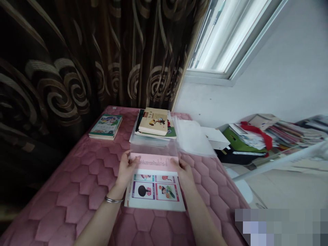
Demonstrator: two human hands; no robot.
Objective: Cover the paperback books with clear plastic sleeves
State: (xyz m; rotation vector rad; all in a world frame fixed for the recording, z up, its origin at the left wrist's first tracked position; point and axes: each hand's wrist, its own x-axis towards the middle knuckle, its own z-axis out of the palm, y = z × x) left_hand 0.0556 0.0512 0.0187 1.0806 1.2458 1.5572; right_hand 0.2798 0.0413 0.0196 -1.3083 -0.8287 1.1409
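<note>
An open picture book (156,201) lies on the pink quilted surface in front of me, its white page showing framed drawings. Across its upper part is a pink printed flap (153,162), with a clear plastic sheet (156,147) reaching beyond it. My left hand (127,167) pinches the flap and plastic at the left edge; a silver bangle is on that wrist. At the right edge, my right hand (183,171) grips the same flap and plastic between thumb and fingers.
Behind the book sits a stack of books (153,123). Two green-covered books (107,125) lie at the left, and clear plastic sheets (193,136) at the right. A patterned curtain (115,54) hangs behind. Papers and a green folder (238,138) fill a shelf at the right.
</note>
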